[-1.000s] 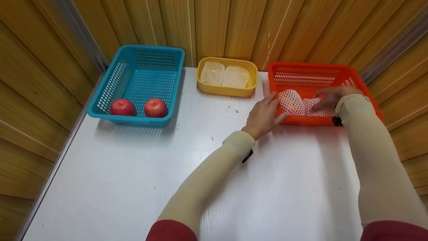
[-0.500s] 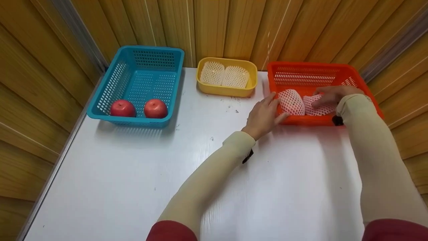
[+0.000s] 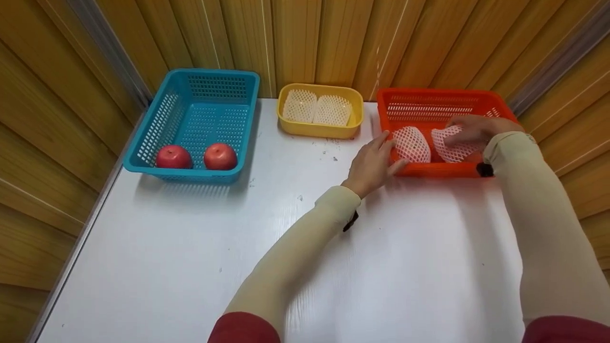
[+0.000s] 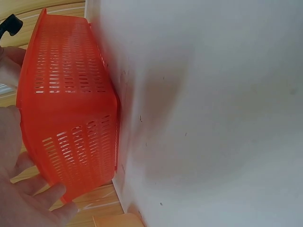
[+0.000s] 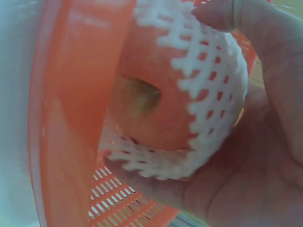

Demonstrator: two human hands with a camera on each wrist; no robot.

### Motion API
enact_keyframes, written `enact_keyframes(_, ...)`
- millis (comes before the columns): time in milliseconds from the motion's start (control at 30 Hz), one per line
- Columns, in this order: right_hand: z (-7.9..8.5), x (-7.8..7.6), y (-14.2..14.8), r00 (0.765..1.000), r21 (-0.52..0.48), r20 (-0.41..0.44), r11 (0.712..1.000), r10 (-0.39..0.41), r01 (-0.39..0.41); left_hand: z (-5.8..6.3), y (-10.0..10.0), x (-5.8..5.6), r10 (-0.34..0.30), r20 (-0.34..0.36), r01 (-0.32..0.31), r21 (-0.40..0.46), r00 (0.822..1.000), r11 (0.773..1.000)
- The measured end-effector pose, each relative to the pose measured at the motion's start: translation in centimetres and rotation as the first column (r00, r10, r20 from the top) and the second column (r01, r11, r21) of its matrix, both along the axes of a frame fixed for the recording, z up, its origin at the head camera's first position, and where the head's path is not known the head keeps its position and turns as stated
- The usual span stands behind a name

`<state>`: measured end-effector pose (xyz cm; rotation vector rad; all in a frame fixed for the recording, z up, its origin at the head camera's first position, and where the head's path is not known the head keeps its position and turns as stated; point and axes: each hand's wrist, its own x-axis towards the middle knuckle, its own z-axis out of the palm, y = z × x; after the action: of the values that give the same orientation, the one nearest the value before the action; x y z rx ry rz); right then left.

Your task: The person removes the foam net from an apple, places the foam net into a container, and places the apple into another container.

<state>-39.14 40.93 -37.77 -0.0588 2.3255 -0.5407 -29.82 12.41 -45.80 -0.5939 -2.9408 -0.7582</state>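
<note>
In the head view, my left hand [image 3: 369, 166] rests at the near left corner of the red basket [image 3: 443, 170]. Its fingers lie fairly straight along the basket's outer side, and the thumb reaches over the front rim. My right hand [image 3: 481, 131] reaches into that basket and grips an apple [image 5: 161, 99] partly covered by a white foam net sleeve [image 5: 215, 94]. The right wrist view shows the apple's stem end bare, tilted toward the basket wall. Beside it, a second apple in a foam net [image 3: 411, 144] sits at the basket's left.
A blue basket [image 3: 190, 172] at the left holds two bare apples: one apple [image 3: 174, 156] and another apple [image 3: 220, 156]. Between the baskets, a yellow tub [image 3: 319, 130] holds two foam nets [image 3: 316, 108]. Wooden panel walls [image 3: 295, 38] enclose the white table [image 3: 190, 262].
My right hand has tilted the netted apple, and its bare end now shows near the front rim. The left hand keeps its place at the corner. The head view has shifted slightly.
</note>
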Motion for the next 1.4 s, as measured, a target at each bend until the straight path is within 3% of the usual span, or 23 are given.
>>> enact_keyframes(133, -0.2, -0.6, -0.3, 0.995, -0.001, -0.09, 0.999, 0.052, -0.053, 0.0, -0.5, -0.1, 0.002, -0.025, -0.003, -0.016, 1.0, 1.0)
enact_keyframes(367, 0.3, -0.7, -0.4, 0.959, 0.038, -0.236, 0.988, 0.155, -0.15, 0.0, -0.7, -0.3, -0.01, -0.061, 0.008, -0.028, 0.998, 1.0)
enact_keyframes(633, 0.7, -0.2, 0.1, 0.935, 0.042, -0.332, 0.992, 0.124, -0.117, 0.2, -1.0, -0.3, -0.026, -0.049, 0.025, -0.029, 0.998, 0.999)
enact_keyframes(967, 0.4, 0.6, 0.5, 0.907, -0.01, -0.409, 0.993, 0.101, -0.115, 0.9, -2.1, -0.4, -0.099, 0.048, 0.099, 0.013, 0.994, 0.995)
enact_keyframes(1167, 0.1, 1.0, 0.8, 0.904, -0.056, -0.427, 0.997, 0.019, -0.048, 1.1, -2.6, -0.6, -0.139, 0.028, 0.139, 0.009, 0.99, 0.99)
enact_keyframes(1400, -0.1, 1.7, 1.3, 0.907, -0.086, -0.421, 0.996, -0.019, -0.019, 1.2, -3.0, -0.7, -0.192, -0.038, 0.19, -0.033, 0.981, 0.981)
